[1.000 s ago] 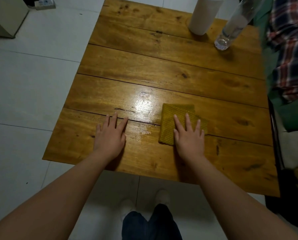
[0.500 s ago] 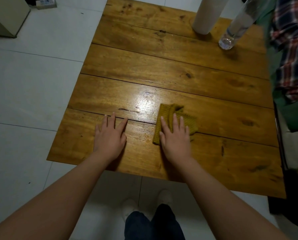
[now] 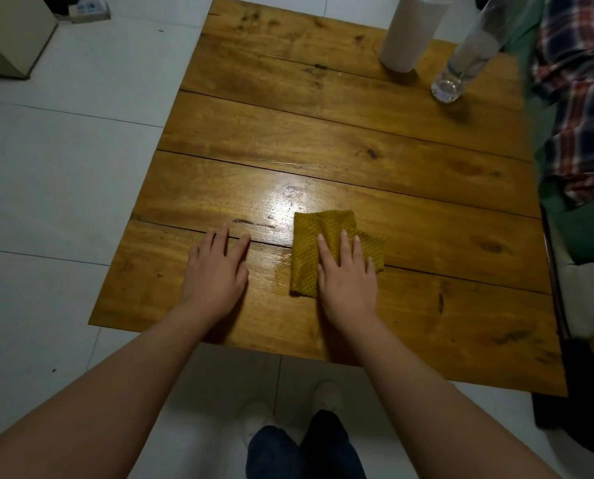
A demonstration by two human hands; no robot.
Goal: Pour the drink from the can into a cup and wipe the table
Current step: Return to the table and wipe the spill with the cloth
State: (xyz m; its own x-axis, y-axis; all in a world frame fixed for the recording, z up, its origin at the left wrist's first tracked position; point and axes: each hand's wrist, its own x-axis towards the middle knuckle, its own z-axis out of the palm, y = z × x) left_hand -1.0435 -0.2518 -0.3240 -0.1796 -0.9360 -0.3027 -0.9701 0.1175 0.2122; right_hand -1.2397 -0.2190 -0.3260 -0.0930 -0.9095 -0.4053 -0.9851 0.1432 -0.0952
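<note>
On the wooden tabletop (image 3: 323, 140) there is one folded yellow cloth (image 3: 309, 250), one white cup (image 3: 411, 32) and one clear bottle (image 3: 468, 57); the cup and bottle stand near each other at the far right, well apart from the cloth. The person's right hand (image 3: 347, 281) lies flat on the cloth, its fingers (image 3: 345, 250) straight and slightly spread, pressing the cloth down beside a shiny wet patch (image 3: 281, 202). The left hand (image 3: 216, 274) rests palm down on the bare wood, fingers straight and together, holding nothing. The cloth sits near the front edge, between the two hands' reach, just right of the left hand.
</note>
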